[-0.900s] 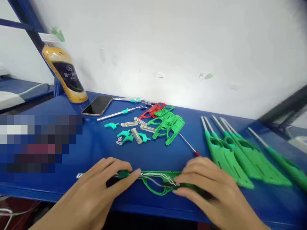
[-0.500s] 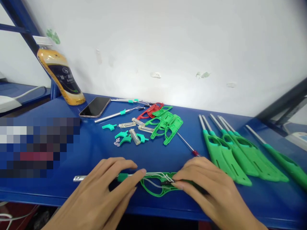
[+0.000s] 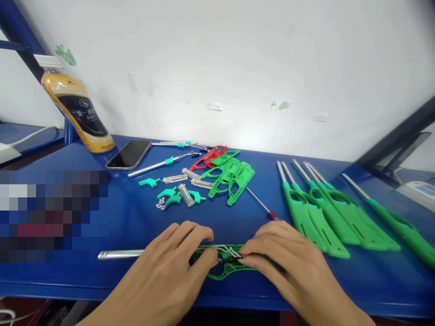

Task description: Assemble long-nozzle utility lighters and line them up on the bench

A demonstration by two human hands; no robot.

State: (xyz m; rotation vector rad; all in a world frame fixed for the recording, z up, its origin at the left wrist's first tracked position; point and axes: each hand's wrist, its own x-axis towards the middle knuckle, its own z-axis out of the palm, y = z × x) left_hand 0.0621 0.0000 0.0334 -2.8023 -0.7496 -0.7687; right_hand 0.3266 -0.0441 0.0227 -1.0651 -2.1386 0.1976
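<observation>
An open green lighter shell (image 3: pixel 228 265) with a metal tube (image 3: pixel 118 254) and white wires lies near the front edge of the blue table (image 3: pixel 217 217). My left hand (image 3: pixel 176 265) rests over its front part, fingers curled and pressing near the trigger loop. My right hand (image 3: pixel 288 262) covers the handle end, its fingertips pinched on the wires and a small black part inside the shell. Both hands touch the same piece.
Loose green and red shells (image 3: pixel 229 174), teal triggers (image 3: pixel 170 197), clear tubes and metal rods lie mid-table. Several assembled green lighters (image 3: pixel 326 213) lie at right, a red-tipped screwdriver (image 3: pixel 260 206) nearby. A phone (image 3: pixel 129 154) and a yellow bottle (image 3: pixel 76 108) stand at back left.
My left hand has slid to the right along the tube toward the trigger loop, baring more of the metal tube. The right hand has stayed on the handle.
</observation>
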